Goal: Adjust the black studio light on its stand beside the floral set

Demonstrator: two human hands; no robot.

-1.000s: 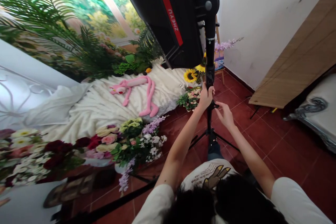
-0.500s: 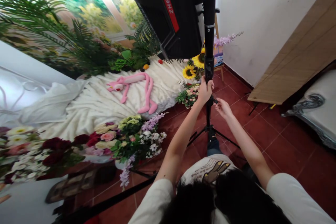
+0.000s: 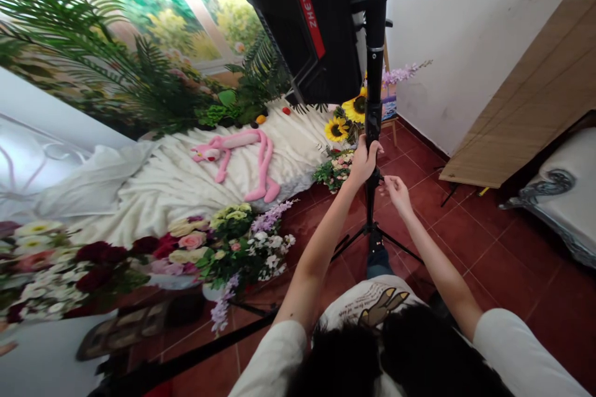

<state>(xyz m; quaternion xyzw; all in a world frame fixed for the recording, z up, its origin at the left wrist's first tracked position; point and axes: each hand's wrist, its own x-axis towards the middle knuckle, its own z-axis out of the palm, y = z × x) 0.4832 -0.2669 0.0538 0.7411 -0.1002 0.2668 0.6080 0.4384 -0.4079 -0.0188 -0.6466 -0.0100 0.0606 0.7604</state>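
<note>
A black light stand (image 3: 374, 90) rises upright in front of me, its panel lamp (image 3: 298, 18) marked with a red "ZHEYU" strip tilted at the top. My left hand (image 3: 363, 162) is wrapped round the pole just above a dark collar. Lower and to the right, my right hand (image 3: 398, 193) is closed in a pinch at the small tightening knob (image 3: 381, 179) on that collar; the fingertips mostly hide it. The tripod legs (image 3: 350, 244) are spread on the floor around my foot.
Left lies a cream blanket (image 3: 139, 189) with a pink plush toy (image 3: 233, 147). Flower bunches (image 3: 223, 242) line its front, and sunflowers (image 3: 336, 129) stand behind the pole. A wooden board (image 3: 516, 93) and a silver-trimmed seat (image 3: 568, 180) are at right. A black bar (image 3: 200, 350) crosses lower left.
The lamp and upper pole have shifted slightly to the right in view. My left hand keeps its hold on the pole; my right fingers have turned a little at the knob.
</note>
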